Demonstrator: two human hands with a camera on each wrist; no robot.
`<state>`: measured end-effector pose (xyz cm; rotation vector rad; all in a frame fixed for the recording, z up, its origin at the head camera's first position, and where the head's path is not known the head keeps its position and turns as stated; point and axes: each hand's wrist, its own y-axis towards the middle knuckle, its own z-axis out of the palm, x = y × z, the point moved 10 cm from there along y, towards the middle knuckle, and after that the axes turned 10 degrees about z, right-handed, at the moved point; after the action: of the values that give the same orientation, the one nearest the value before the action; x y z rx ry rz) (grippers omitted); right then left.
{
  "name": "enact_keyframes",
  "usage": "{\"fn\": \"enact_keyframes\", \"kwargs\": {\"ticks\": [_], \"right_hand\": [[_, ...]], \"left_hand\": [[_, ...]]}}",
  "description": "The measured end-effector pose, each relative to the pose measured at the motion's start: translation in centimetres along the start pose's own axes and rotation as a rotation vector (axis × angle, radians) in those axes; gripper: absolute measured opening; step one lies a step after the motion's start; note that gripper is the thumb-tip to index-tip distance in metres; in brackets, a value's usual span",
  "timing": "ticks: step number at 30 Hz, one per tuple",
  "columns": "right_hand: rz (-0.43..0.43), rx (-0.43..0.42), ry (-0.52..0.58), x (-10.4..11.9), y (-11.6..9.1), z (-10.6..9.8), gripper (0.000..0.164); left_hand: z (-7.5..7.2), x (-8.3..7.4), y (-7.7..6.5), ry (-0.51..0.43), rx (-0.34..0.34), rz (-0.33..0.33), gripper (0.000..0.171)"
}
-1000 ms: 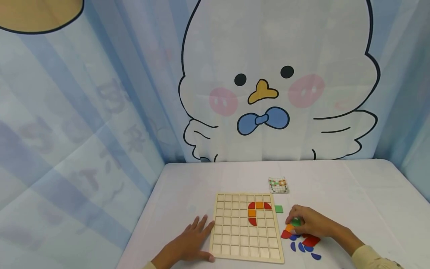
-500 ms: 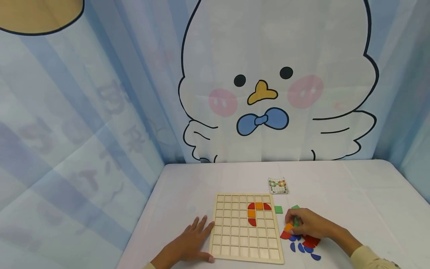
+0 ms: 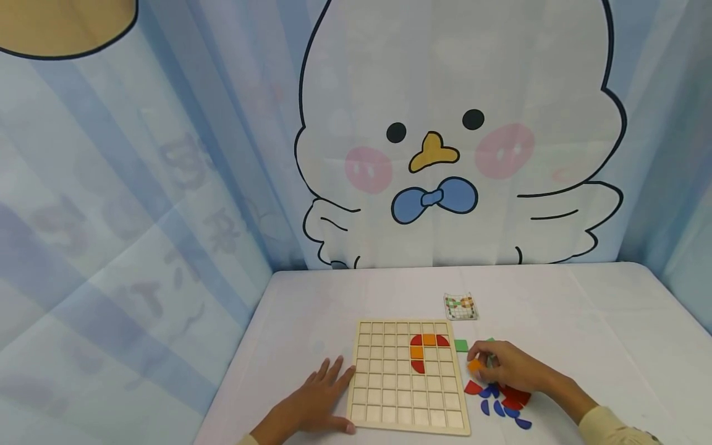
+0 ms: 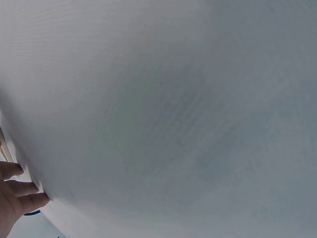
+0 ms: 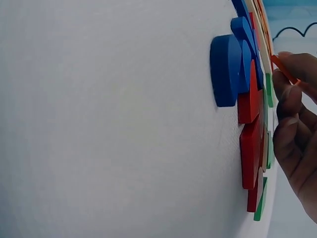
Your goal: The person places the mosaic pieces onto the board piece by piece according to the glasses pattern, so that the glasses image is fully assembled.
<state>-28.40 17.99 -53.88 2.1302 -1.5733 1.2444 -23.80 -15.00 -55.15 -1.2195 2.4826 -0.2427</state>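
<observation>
My right hand (image 3: 508,364) pinches an orange square tile (image 3: 475,366) between thumb and finger, just right of the wooden grid board (image 3: 389,395). In the right wrist view the same orange tile (image 5: 285,69) shows edge-on at the fingertips, raised over the other pieces. My left hand (image 3: 319,398) lies flat on the table with fingers spread, its fingertips right at the board's left edge. Near the board's upper right, red quarter-round pieces (image 3: 418,367) and orange squares (image 3: 429,340) sit in the cells in a hook shape.
Below my right hand lie several blue half-round pieces (image 3: 499,408) and red pieces (image 3: 516,397). A green square (image 3: 461,346) sits beside the board's right edge. A small pattern card (image 3: 460,306) lies behind the board. A printed curtain (image 3: 489,235) hangs behind the table (image 3: 311,303).
My right hand has lifted the orange tile off the pile and moved it slightly left and away from me. The red and blue pieces under it show more. My left hand has not moved.
</observation>
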Motion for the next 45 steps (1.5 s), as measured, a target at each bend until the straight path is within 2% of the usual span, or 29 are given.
{"fn": "enact_keyframes", "kwargs": {"ticks": [6,13,23,31,38,45], "right_hand": [[-0.013,-0.017,0.023,0.4,0.2,-0.2,0.023],[0.008,-0.041,0.075,0.7,0.4,0.0,0.022],[0.032,-0.093,0.086,1.4,0.8,0.1,0.033],[0.012,-0.06,0.11,2.1,1.3,0.8,0.035],[0.01,0.0,0.185,2.3,1.5,1.6,0.04],[0.002,0.001,0.194,2.6,1.8,1.9,0.037]], "left_hand": [[-0.2,0.0,0.2,0.012,0.006,-0.019,0.107],[-0.3,-0.1,0.1,0.005,0.003,-0.008,0.106],[-0.1,0.0,0.1,-0.004,0.011,-0.013,0.106],[0.1,0.1,0.2,-0.001,0.008,-0.012,0.106],[0.1,0.1,0.1,-0.004,0.007,-0.009,0.106],[0.0,0.1,0.0,-0.014,0.0,-0.002,0.107]]}}
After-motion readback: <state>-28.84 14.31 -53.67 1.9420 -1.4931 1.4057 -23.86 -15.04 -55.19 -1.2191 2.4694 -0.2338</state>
